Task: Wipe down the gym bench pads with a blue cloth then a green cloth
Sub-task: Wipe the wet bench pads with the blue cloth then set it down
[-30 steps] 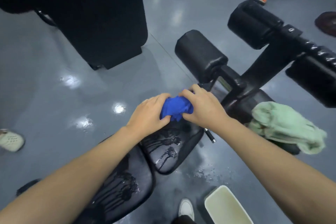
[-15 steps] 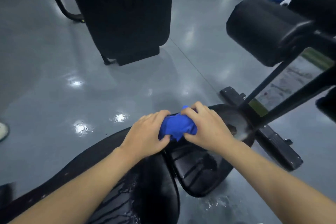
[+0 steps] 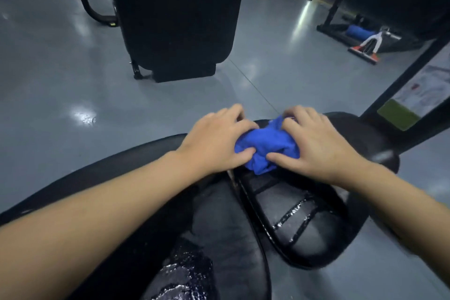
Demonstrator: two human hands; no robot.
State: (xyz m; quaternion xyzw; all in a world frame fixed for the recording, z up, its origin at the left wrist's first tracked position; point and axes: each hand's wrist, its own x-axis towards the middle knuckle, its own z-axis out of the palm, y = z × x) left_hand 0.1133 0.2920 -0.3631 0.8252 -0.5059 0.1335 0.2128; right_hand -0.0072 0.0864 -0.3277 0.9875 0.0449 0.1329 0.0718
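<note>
A bunched blue cloth (image 3: 265, 146) lies on the black seat pad (image 3: 302, 221) of the gym bench, near the pad's far end. My left hand (image 3: 216, 139) holds its left side, thumb curled into the fabric. My right hand (image 3: 316, 143) holds its right side, fingers bent over the top and thumb against the near edge. The longer back pad (image 3: 185, 246) runs toward me at the lower left, with wet streaks on it and on the seat pad. The green cloth is out of view.
A tall black padded machine (image 3: 177, 14) stands on the grey floor straight ahead. The bench's black upright frame (image 3: 401, 85) with a sticker rises at the right. A floor squeegee (image 3: 365, 48) and a blue roll (image 3: 358, 31) lie far right.
The view has tilted up and moved closer to the bench; the green cloth and the leg rollers have left the frame. Both hands stay on the blue cloth at the seat pad's far end.
</note>
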